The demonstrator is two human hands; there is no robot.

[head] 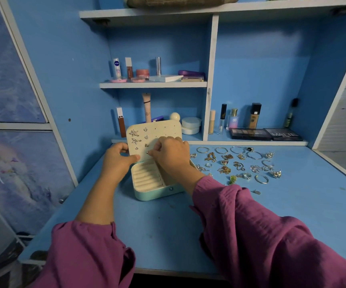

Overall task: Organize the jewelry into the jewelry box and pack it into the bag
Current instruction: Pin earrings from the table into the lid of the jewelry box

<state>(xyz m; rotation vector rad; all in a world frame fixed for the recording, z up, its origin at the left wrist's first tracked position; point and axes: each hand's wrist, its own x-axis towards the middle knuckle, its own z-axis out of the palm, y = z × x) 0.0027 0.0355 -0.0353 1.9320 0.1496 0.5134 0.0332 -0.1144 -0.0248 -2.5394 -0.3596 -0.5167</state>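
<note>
Pinching a small earring (147, 152) against the jewelry box's (157, 193) perforated lid panel (163, 129), the right hand (171, 154) risks dropping it. The left hand (118, 155), fingers curled on the panel edge, steadies it; slippage would misalign the hole.

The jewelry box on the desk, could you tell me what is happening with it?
A person is fitting earrings into the open jewelry box. The left hand grips the edge of its upright earring panel, while the right hand pinches a small stud against it. Many rings, chains and bangles lie loose on the desk.
</note>
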